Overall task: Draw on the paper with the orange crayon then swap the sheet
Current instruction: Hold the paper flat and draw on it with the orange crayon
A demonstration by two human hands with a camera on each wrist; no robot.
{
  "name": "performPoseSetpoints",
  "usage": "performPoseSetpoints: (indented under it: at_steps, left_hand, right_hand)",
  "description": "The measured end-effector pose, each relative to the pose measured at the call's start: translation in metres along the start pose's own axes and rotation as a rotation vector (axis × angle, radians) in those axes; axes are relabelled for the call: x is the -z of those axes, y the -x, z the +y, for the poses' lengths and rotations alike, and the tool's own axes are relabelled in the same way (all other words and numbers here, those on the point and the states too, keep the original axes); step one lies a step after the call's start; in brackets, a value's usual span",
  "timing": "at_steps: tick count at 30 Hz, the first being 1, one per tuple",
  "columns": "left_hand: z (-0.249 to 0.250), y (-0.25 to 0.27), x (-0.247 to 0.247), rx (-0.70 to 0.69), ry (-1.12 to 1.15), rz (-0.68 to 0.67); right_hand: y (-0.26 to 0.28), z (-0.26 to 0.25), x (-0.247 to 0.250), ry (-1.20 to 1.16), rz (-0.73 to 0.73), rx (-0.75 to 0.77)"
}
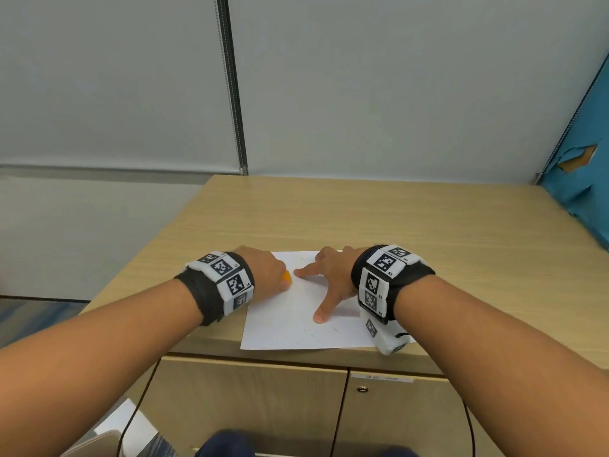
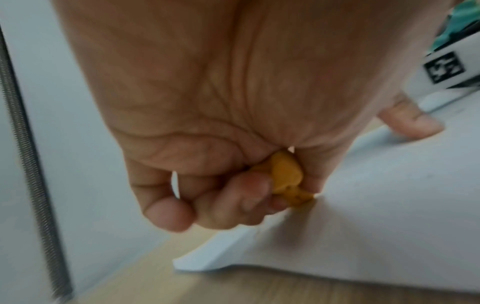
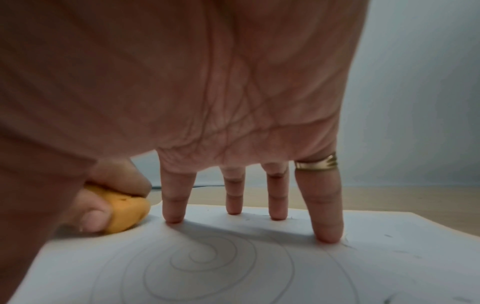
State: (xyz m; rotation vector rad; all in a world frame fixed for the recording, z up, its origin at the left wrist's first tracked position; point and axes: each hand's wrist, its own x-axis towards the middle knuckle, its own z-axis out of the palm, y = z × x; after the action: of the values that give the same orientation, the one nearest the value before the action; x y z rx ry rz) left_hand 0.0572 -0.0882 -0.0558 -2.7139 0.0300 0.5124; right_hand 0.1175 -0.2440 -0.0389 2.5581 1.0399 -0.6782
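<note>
Head view. A white sheet of paper (image 1: 296, 311) lies flat on the light wood-grain cabinet top (image 1: 362, 212), near its front edge. The left hand (image 1: 263, 272) sits at the sheet's 10 o'clock corner, fingers curled round a stubby, rounded orange crayon (image 1: 287, 277) — only a sliver of it shows. The right hand (image 1: 333, 278) is spread flat at the sheet's 1 o'clock area, fingers straight and apart, thumb pointing toward 6 o'clock, tips pressing the paper. Both wrists carry black bands with white coded marker blocks (image 1: 224, 275).

Left wrist view. The left hand's fingers (image 2: 233, 197) are clamped on the orange crayon (image 2: 287, 176), its lower end touching the paper (image 2: 376, 226); the sheet's corner at 7 o'clock curls slightly off the cabinet top (image 2: 182, 283). A right-hand digit (image 2: 410, 121) shows at 2 o'clock.

Right wrist view. Four straight fingers (image 3: 324, 205) stand tip-down on the paper (image 3: 389, 267), the outermost wearing a gold ring (image 3: 315, 163). A faint grey spiral line (image 3: 207, 261) marks the sheet at 6 o'clock. The crayon (image 3: 124, 214), gripped by the left hand (image 3: 103, 197), touches the paper at 9 o'clock.
</note>
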Motion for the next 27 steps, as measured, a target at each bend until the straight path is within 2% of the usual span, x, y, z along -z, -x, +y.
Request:
performPoseSetpoints:
  at_steps: [3, 5, 11, 17, 22, 24, 27]
  left_hand:
    - [0.015, 0.012, -0.008, -0.141, 0.021, -0.002]
    - [0.020, 0.019, -0.013, -0.187, 0.002, 0.016]
    - [0.007, -0.001, 0.001, -0.024, -0.106, 0.024]
    - [0.024, 0.017, -0.003, -0.140, -0.114, 0.051]
    - [0.004, -0.007, 0.000, 0.030, -0.053, 0.015]
    - [0.004, -0.008, 0.001, 0.017, -0.069, 0.033]
    - [0.015, 0.005, -0.004, -0.086, -0.046, 0.020]
  right_hand:
    - [-0.002, 0.000, -0.001, 0.006, -0.003, 0.002]
    - [-0.003, 0.000, -0.001, 0.013, -0.009, -0.001]
    - [0.000, -0.001, -0.001, 0.015, -0.001, 0.001]
    - [-0.001, 0.000, -0.001, 0.008, -0.003, 0.001]
    - [-0.001, -0.002, -0.001, 0.008, -0.003, 0.002]
    - [-0.001, -0.002, -0.001, 0.006, 0.000, 0.001]
    - [-0.001, 0.000, -0.001, 0.006, -0.001, 0.001]
